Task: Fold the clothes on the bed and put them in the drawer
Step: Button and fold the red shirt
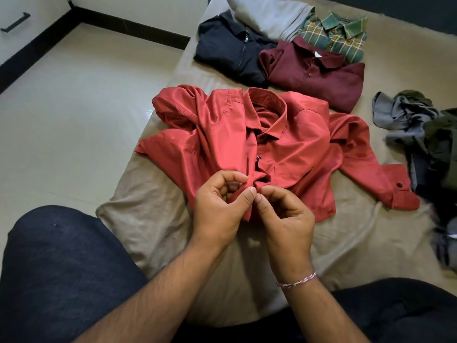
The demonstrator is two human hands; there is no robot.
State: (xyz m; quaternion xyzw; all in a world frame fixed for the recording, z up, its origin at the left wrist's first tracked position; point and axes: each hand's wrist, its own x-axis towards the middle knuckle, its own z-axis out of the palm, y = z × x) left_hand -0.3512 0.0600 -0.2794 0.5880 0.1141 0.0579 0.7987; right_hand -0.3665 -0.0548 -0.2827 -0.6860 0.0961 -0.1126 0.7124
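A red long-sleeved shirt (291,144) lies rumpled, front up, on the beige bed sheet (153,201), collar away from me, one sleeve stretched to the right. My left hand (220,206) pinches the shirt's front placket near its lower part. My right hand (284,216) pinches the same strip of cloth right beside it, thumbs almost touching. A dark button shows just above my fingers.
Folded at the far end of the bed lie a maroon shirt (319,80), a dark navy shirt (230,50), a green checked shirt (338,35) and a grey garment (269,16). A heap of unfolded grey and olive clothes (425,134) sits at the right. A drawer handle (14,22) shows at top left beyond the tiled floor.
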